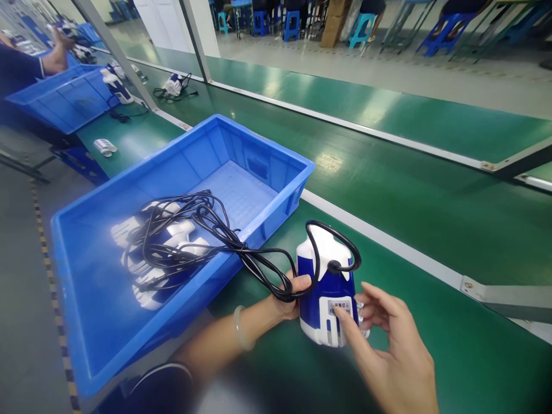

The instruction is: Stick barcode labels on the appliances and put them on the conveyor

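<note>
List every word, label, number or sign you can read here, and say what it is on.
No text can be read.
Grey label on the blue-and-white appliance, under the right hand's fingers: printed marks, too small and blurred.
Moulded panel on the blue bin's inner wall: nothing legible.

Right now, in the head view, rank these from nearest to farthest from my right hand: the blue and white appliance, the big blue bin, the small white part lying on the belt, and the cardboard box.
1. blue and white appliance: touched by the right hand.
2. big blue bin: to the left, holding corded units.
3. small white part: far left on the belt.
4. cardboard box: across the floor, at the top.
</note>
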`<act>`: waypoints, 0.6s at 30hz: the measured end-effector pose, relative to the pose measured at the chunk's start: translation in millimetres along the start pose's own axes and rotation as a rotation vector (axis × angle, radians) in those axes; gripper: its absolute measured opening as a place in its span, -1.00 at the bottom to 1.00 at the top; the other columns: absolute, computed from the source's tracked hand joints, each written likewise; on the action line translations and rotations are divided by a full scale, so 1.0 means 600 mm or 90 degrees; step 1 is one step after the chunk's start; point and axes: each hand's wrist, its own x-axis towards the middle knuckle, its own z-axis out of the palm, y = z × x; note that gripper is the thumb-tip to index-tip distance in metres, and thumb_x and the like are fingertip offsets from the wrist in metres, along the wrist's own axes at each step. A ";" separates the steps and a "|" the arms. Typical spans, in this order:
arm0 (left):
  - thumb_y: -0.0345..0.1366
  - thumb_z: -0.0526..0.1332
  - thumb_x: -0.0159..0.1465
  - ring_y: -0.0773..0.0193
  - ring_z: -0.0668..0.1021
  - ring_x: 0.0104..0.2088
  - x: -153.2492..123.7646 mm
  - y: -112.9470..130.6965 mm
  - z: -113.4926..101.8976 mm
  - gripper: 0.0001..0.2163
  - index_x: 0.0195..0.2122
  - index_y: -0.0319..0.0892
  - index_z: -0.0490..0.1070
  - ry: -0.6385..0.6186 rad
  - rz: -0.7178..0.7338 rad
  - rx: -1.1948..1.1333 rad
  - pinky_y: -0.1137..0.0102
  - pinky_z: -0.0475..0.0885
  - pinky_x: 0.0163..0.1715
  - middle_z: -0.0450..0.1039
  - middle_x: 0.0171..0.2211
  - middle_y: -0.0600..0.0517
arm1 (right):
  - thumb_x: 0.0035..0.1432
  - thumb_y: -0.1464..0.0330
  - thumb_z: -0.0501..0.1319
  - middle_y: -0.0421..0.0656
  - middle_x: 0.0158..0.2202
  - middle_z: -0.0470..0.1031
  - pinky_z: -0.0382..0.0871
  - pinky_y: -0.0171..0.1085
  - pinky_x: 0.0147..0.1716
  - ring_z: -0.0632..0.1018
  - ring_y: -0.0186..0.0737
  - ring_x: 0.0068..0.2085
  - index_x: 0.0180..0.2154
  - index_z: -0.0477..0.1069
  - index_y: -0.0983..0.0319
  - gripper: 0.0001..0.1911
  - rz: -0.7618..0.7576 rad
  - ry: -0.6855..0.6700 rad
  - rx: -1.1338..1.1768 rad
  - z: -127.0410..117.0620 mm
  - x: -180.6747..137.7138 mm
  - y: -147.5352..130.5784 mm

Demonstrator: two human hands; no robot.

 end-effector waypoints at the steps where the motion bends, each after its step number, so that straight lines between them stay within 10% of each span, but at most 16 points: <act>1: -0.05 0.41 -0.16 -0.02 0.59 -0.23 -0.001 0.000 0.001 -0.40 -0.12 -0.30 0.45 0.001 0.001 0.005 0.12 0.45 -0.12 0.56 -0.25 -0.16 | 0.19 0.15 0.22 -0.07 -0.11 0.36 0.45 -0.23 -0.29 0.46 -0.19 -0.26 0.09 0.22 0.17 -0.51 0.008 -0.010 0.000 0.001 0.003 0.001; 7: -0.05 0.41 -0.18 -0.11 0.57 -0.16 -0.005 0.004 0.008 -0.38 -0.11 -0.29 0.43 -0.017 -0.023 0.013 0.06 0.43 -0.07 0.55 -0.20 -0.19 | 0.18 0.07 0.20 -0.03 0.23 0.13 0.34 -0.03 0.07 0.30 0.03 0.17 0.30 -0.10 0.10 -0.22 0.145 -0.181 0.157 0.011 0.012 0.012; 18: -0.04 0.40 -0.16 -0.09 0.55 -0.11 -0.005 0.005 0.009 -0.40 -0.12 -0.29 0.42 -0.056 -0.039 0.003 0.09 0.43 -0.05 0.53 -0.14 -0.20 | 0.18 0.09 0.22 -0.11 0.27 0.09 0.28 -0.09 0.12 0.29 -0.05 0.19 0.31 -0.16 0.00 -0.20 0.210 -0.310 0.328 0.003 0.028 0.041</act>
